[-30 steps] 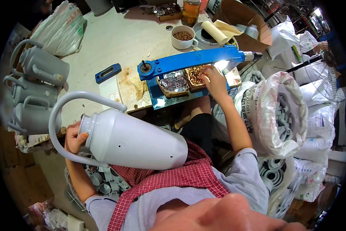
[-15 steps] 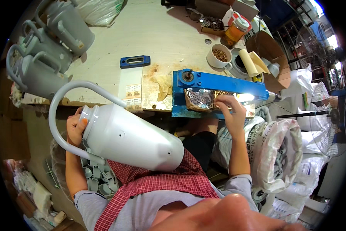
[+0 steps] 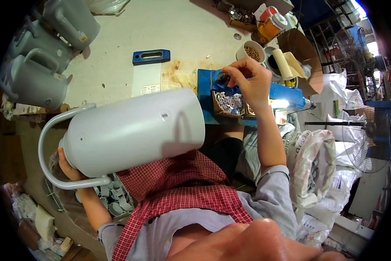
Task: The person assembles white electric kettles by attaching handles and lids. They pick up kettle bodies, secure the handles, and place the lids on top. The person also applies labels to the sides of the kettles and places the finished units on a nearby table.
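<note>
A large grey plastic jug shell (image 3: 134, 130) with a looped tube handle (image 3: 43, 148) lies sideways in front of me, its wide end to the right and small holes in its wall. My left hand (image 3: 69, 166) grips its narrow neck end; the fingers are partly hidden behind it. My right hand (image 3: 251, 82) is above the near end of a blue metal fixture (image 3: 205, 98), thumb and forefinger pinched close to its round post (image 3: 222, 78). Whatever is between those fingertips is too small to make out. Beneath that hand, a small box of flat metal washers (image 3: 230, 104) sits against the fixture.
More grey jugs (image 3: 41, 82) stand at the table's left. A blue slotted block (image 3: 151, 57) lies mid-table. Farther right are a white mug (image 3: 242, 52) of brass-coloured pieces, a jar of amber liquid (image 3: 268, 29) and a cardboard box (image 3: 315, 82). Sacks (image 3: 306, 174) and a fan (image 3: 369, 139) are at right.
The jug has swung up toward level and turned, its wide end now close to the blue fixture. My right hand has moved from the small parts boxes leftward and up to the fixture's post.
</note>
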